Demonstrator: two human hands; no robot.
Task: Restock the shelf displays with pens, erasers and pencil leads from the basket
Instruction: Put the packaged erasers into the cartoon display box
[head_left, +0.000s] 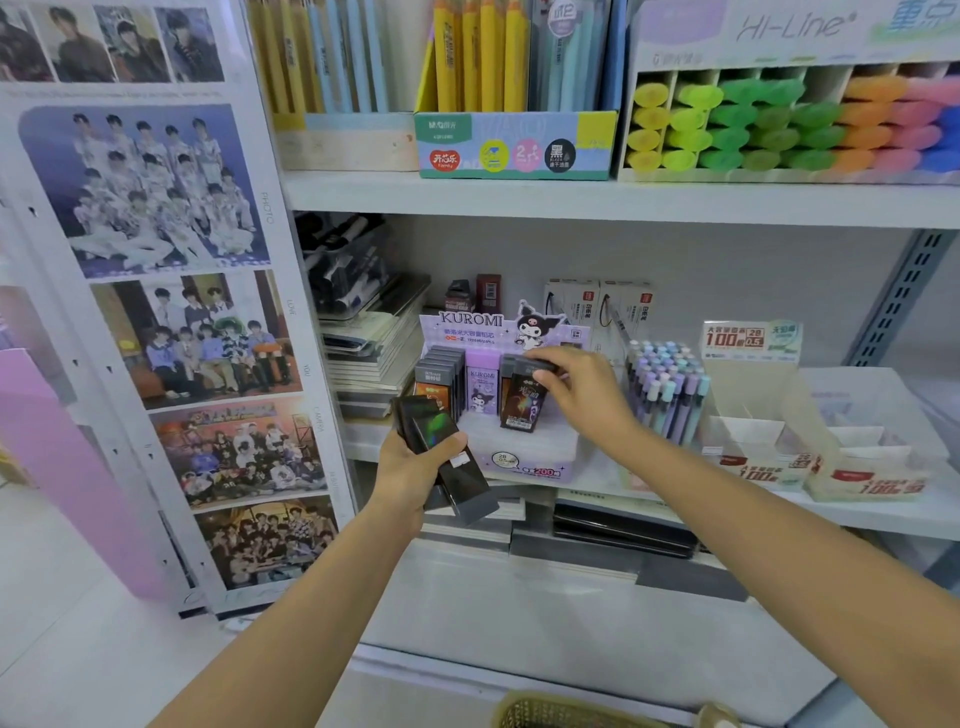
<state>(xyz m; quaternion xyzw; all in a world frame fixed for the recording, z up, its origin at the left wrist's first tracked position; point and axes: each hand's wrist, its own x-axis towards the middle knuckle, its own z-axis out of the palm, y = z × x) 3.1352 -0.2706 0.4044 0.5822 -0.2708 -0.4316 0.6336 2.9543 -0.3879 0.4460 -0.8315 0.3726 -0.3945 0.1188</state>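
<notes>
A purple Kuromi display box (524, 452) stands on the middle shelf with rows of pencil lead cases in it. My right hand (584, 389) pinches the top of a black lead case (524, 402) standing in the box's right-hand row. My left hand (410, 467) grips a stack of black lead cases (452, 457) just in front of the box's left corner. A row of dark cases (441, 379) and a purple Kuromi case (482, 389) fill the other slots. The woven basket (566, 714) shows only its rim at the bottom edge.
Pastel pens (667, 384) stand bunched right of the box. Two nearly empty cardboard displays (769, 441) sit further right. Notebooks (369, 353) are stacked on the left. Highlighters (779, 124) and pen boxes (514, 145) fill the upper shelf. A photo poster panel (171, 312) stands at left.
</notes>
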